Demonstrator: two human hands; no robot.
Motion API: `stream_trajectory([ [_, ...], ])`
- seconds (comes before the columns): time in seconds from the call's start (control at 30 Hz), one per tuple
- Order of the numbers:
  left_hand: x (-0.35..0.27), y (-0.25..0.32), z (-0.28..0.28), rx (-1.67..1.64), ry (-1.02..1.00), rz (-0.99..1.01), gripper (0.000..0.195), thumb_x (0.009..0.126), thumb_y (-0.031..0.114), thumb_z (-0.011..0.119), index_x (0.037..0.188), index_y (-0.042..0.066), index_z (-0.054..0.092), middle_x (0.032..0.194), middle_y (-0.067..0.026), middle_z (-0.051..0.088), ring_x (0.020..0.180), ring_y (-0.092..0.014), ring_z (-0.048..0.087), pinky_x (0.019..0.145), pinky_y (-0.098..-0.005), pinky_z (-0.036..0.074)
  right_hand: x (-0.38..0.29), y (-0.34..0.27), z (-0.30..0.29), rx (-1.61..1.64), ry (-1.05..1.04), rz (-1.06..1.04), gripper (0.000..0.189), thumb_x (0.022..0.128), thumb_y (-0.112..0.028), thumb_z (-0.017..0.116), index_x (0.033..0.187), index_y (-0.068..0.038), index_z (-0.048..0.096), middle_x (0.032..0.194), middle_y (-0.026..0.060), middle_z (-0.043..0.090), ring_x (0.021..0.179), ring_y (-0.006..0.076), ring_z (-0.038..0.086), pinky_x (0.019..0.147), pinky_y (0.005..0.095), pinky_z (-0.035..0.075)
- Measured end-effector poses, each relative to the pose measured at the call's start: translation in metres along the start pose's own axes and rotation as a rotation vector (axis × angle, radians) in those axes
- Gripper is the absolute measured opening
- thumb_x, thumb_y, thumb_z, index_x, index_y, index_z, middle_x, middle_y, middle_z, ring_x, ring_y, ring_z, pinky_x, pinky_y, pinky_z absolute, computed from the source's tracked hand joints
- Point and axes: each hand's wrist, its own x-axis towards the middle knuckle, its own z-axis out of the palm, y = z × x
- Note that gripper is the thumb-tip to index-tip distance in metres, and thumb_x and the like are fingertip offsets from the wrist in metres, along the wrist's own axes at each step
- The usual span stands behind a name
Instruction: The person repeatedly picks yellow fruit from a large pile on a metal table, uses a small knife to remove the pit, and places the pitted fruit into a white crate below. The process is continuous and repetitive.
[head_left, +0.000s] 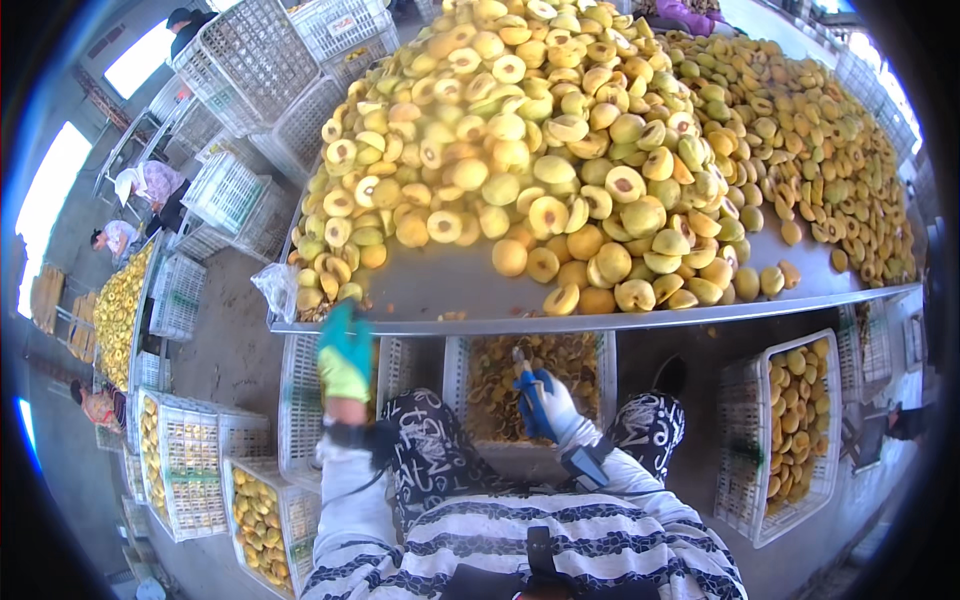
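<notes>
My left hand (346, 356), in a green and yellow glove, is blurred at the table's front left edge, over a white crate (300, 405); whether it holds anything is unclear. My right hand (541, 401), in a blue and white glove, is closed on a small tool with a metal tip (518, 355), its type not clear. That hand is above a crate of pits and scraps (487, 375) between my knees. Halved yellow peaches or similar stone fruit (555, 172) lie heaped on the metal table (442, 281) in front of me, some with pits showing.
A clear plastic bag (277, 291) hangs at the table's left corner. Crates of fruit stand at right (799, 420) and lower left (259, 517). Empty crates (247, 67) are stacked at upper left. Other people (154, 184) work at far left by another fruit table; another person (694, 15) sits beyond the heap.
</notes>
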Motion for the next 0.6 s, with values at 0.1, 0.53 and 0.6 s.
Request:
stream_trajectory([
  [0.1,0.027,0.065,0.087,0.129,-0.297,0.337,0.036,0.084,0.018,0.06,0.118,0.007,0.058,0.105,-0.0206,0.062,0.091,-0.04,0.061,0.08,-0.0444,0.05,0.01,0.012,-0.003,-0.018,-0.063,0.011,0.037,0.093,-0.045,0.054,0.099,-0.009,0.052,0.063,0.0027,0.049,0.046,0.0124,0.047,0.038,0.0283,0.04],
  [0.53,0.015,0.056,0.092,-1.225,-0.417,-0.443,0.03,0.096,0.033,0.053,0.104,0.005,0.061,0.096,-0.0045,0.061,0.078,-0.013,0.06,0.069,-0.0273,0.051,-0.042,-0.03,0.015,-0.006,-0.16,-0.19,0.044,0.096,-0.048,0.048,0.101,-0.005,0.056,0.063,0.0013,0.049,0.044,0.0095,0.044,0.04,0.0242,0.036],
  [0.6,-0.01,0.057,0.083,-1.351,-0.352,-0.334,0.027,0.099,0.027,0.048,0.105,0.003,0.061,0.098,-0.0056,0.063,0.081,-0.014,0.059,0.075,-0.0258,0.05,-0.053,-0.044,0.028,-0.065,-0.22,-0.215,0.039,0.097,-0.044,0.048,0.101,-0.006,0.055,0.063,0.0001,0.048,0.046,0.0085,0.044,0.041,0.0233,0.036],
])
